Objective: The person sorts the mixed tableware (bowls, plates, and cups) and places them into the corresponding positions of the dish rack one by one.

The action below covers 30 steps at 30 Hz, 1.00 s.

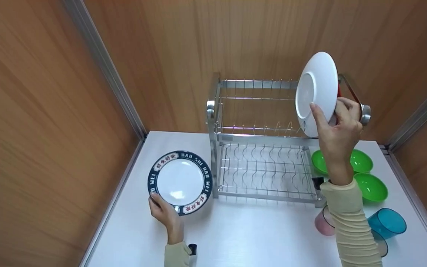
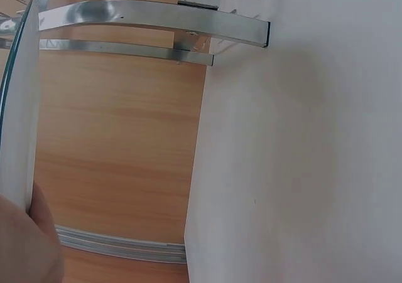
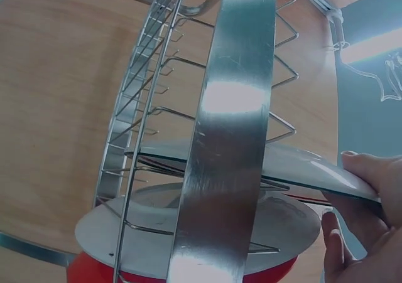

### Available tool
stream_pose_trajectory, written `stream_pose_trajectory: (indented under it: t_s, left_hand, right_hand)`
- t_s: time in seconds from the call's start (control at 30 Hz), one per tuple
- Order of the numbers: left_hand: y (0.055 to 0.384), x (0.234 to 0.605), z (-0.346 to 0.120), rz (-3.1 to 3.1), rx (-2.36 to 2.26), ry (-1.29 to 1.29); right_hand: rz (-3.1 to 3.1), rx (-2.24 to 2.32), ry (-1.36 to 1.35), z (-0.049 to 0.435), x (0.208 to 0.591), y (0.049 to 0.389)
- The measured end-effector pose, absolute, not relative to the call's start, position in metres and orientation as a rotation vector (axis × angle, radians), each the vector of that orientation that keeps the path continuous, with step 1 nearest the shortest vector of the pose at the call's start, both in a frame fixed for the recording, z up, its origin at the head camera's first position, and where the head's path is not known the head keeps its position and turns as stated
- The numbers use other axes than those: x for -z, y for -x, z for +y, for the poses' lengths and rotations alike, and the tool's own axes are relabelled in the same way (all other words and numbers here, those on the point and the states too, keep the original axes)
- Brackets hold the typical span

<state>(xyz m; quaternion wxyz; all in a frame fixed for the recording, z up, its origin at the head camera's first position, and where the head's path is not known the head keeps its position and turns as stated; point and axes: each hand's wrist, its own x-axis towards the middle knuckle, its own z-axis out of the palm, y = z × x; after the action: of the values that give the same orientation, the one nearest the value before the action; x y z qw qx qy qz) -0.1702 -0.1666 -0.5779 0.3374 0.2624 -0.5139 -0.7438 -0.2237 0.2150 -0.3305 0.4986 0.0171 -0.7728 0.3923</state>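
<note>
My left hand (image 1: 166, 215) grips the lower left rim of a plate (image 1: 181, 181) with a white middle and a dark lettered border. The plate is left of the two-tier metal dish rack (image 1: 267, 141), its face towards the head camera. In the left wrist view, that plate (image 2: 20, 113) shows edge-on. At the right end of the upper tier, my right hand (image 1: 341, 128) pinches a white plate (image 1: 321, 89), thumb on its underside. The right wrist view shows this plate (image 3: 314, 167) among the wires, near another white plate (image 3: 125, 233) and a red thing (image 3: 88, 270).
Several green bowls (image 1: 371, 187) sit right of the rack, partly behind my right arm. Nearer stand a pink cup (image 1: 324, 223), a blue cup (image 1: 387, 223) and a clear cup (image 1: 381, 244), partly hidden by the sleeve. Wooden panels (image 1: 254, 40) enclose the white table (image 1: 258, 233).
</note>
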Motion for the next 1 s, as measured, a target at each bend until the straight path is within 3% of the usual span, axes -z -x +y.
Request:
stream_pose_trajectory:
  t_s: [0.43,0.67,1.0]
  left_hand:
    - [0.161,0.578,-0.149,-1.434,1.950,-0.614]
    - [0.151,0.556,-0.134,-1.510,1.925,-0.549]
    - [0.161,0.580,-0.130,-1.559,1.880,-0.539]
  right_hand:
    - [-1.887,-0.915,-0.106,0.214,0.327,0.230]
    - [-1.893,-0.887,-0.124,0.215,0.326,0.234]
    - [-1.872,-0.884,-0.152,0.214,0.326,0.239]
